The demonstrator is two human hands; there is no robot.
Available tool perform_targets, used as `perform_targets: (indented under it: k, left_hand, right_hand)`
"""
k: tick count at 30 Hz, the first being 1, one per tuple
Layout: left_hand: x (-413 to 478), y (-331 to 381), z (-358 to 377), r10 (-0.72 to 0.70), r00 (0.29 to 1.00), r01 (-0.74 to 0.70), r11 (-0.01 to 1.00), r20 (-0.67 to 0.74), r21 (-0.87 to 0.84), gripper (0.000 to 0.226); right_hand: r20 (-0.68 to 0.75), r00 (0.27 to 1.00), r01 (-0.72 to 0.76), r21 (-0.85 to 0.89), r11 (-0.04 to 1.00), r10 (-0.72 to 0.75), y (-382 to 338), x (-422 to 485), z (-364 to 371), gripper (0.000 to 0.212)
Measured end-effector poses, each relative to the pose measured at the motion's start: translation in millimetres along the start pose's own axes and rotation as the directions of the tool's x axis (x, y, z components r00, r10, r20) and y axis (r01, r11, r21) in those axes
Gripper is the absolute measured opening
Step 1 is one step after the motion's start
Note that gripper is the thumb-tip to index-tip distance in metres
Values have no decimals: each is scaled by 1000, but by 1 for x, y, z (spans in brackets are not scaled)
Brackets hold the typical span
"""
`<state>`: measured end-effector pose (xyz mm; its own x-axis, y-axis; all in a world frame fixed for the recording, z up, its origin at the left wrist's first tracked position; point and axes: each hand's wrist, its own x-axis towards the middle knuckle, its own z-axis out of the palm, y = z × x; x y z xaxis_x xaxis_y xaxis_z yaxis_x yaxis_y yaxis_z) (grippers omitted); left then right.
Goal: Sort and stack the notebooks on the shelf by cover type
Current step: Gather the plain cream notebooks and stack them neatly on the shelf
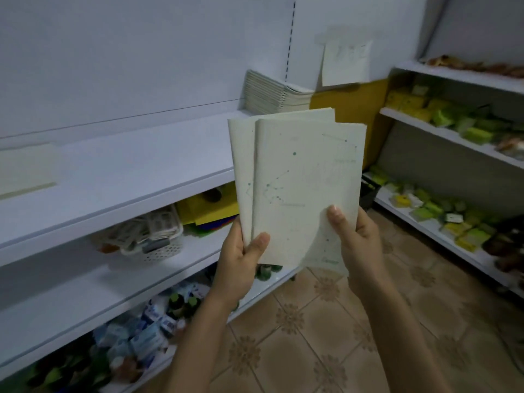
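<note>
Cream paper notebooks w/ green constellation print are held fanned, beside the white metal shelf; left hand pinches the lower edge; right hand grips the bottom corner, thumb on cover; pale notebook stacks already lie at the shelf's far end; I think these ones are not yet sorted.

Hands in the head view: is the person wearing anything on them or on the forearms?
No. The left hand and right hand are bare: no gloves, rings, watch or bracelet show. Both forearms are uncovered; no sleeve is in view.
</note>
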<state>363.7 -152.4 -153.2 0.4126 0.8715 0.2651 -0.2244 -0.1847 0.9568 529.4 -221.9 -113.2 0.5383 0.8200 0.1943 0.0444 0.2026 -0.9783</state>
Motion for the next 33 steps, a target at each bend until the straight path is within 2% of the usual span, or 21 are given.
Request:
perform_targets:
  k: [4,8,12,15,23,28,33]
  left_hand:
    - [15,-3,34,17,999,-17,1000,28,-20,39]
    - [35,-6,47,-28,998,31,998,61,-50,36]
    - [62,-12,57,-80,996,80,997,-32,-9,29]
    - [91,-24,68,-32,994,29,999,-100,-32,35]
    - [227,-41,102,11,991,-27,993,-135,-112,26]
    - [314,-42,110,107,985,-121,987,-134,-103,37]
    - [365,-53,105,110,990,-111,994,-88,-4,49]
  right_hand:
    - [-33,998,57,-18,998,-58,-6,15,-33,18]
    - [-41,996,83,-18,996,-84,-3,34,-48,21]
    - [-38,998,57,-23,998,-58,7,61,-50,22]
    - [-36,999,32,-50,998,-34,15,91,-54,26]
    - [-28,997,73,-120,990,-77,8,227,-66,34]
    - [-56,990,122,-137,983,-131,13,312,-65,37]
    - [-41,998,53,-37,998,-54,32,370,-58,29]
